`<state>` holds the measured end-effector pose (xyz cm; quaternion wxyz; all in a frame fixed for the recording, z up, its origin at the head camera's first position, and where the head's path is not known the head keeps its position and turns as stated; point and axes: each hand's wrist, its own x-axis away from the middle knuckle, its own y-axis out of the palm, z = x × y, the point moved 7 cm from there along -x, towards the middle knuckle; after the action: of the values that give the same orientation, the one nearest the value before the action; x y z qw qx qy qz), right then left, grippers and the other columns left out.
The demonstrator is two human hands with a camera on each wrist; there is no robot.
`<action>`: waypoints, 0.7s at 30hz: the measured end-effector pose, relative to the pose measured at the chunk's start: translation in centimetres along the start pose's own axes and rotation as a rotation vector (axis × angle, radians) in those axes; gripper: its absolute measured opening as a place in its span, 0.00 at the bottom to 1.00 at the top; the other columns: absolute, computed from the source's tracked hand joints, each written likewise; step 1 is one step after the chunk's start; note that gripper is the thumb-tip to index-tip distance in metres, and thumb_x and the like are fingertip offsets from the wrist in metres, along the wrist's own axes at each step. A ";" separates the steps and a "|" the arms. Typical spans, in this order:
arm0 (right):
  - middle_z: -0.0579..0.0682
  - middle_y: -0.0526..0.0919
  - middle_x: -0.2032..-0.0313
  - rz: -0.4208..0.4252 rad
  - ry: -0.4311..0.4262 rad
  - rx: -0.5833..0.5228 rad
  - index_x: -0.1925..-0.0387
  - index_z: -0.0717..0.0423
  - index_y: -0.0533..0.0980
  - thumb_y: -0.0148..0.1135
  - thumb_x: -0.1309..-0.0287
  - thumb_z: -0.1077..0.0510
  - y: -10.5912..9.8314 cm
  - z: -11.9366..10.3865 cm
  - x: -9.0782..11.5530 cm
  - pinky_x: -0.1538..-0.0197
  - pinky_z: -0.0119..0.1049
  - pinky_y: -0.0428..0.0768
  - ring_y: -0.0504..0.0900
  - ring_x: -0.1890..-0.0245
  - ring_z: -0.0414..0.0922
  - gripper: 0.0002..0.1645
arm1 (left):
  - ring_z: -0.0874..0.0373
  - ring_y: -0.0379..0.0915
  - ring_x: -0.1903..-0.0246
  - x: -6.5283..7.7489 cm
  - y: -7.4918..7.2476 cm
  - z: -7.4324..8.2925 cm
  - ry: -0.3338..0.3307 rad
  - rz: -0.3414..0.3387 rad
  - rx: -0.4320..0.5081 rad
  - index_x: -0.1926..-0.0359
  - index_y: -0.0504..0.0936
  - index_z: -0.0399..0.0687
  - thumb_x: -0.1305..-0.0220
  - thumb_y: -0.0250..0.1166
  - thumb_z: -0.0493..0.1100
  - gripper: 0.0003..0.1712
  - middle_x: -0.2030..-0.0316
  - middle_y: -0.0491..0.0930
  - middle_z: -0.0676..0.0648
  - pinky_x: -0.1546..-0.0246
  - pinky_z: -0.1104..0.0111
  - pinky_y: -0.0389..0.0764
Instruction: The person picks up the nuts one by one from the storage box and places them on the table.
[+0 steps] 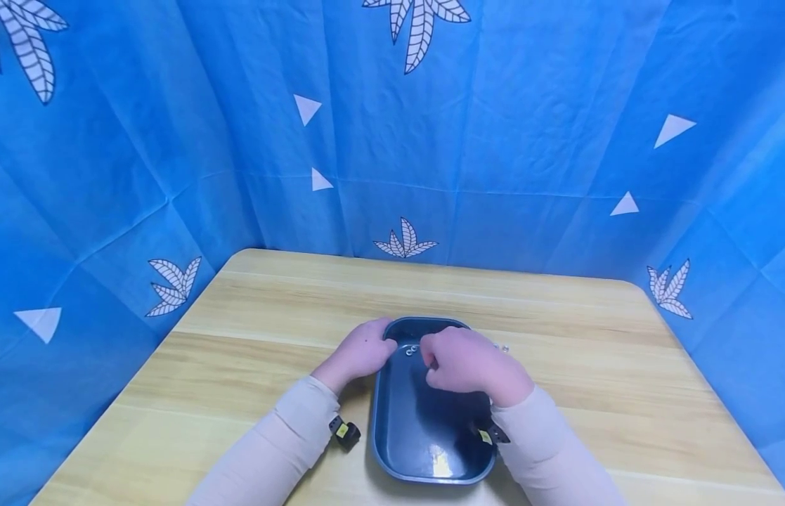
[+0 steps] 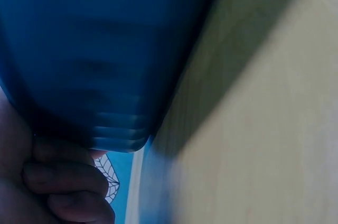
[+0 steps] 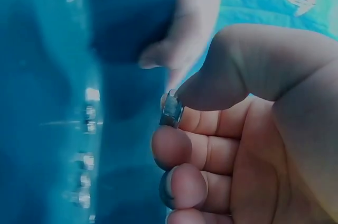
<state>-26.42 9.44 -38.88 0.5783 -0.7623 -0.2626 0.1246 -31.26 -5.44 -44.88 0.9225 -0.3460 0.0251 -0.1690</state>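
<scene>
"Over the tray (image 1: pixel 398 414), what are we doing?"
"Our right hand (image 1: pixel 464 360) pinches a nut (image 3: pixel 171 109) there; our left hand (image 1: pixel 365 348) grips the tray's left side. We're probably moving the nut; next likely needs careful release."

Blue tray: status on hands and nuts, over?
Left hand grips tray. Right hand pinches one metal nut over it. Loose nuts inside; small piece on table outside, right. No obstruction seen.

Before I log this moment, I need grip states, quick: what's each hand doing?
Left hand: closed, gripping the tray at its edge.
Right hand: closed, pinching a nut.
</scene>
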 end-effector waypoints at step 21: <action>0.41 0.74 0.78 0.064 0.058 -0.070 0.67 0.47 0.75 0.61 0.48 0.61 -4.6 1.4 3.6 0.70 0.38 0.73 0.72 0.78 0.41 0.06 | 0.48 0.76 0.44 -0.2 -0.1 0.1 0.035 0.014 -0.038 0.37 0.78 0.45 0.28 0.52 0.45 0.23 0.46 0.81 0.46 0.39 0.46 0.73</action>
<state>-25.31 13.37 -34.52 0.5545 -0.7933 -0.2254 0.1117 -31.46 -5.38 -44.77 0.9165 -0.3601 0.0468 -0.1680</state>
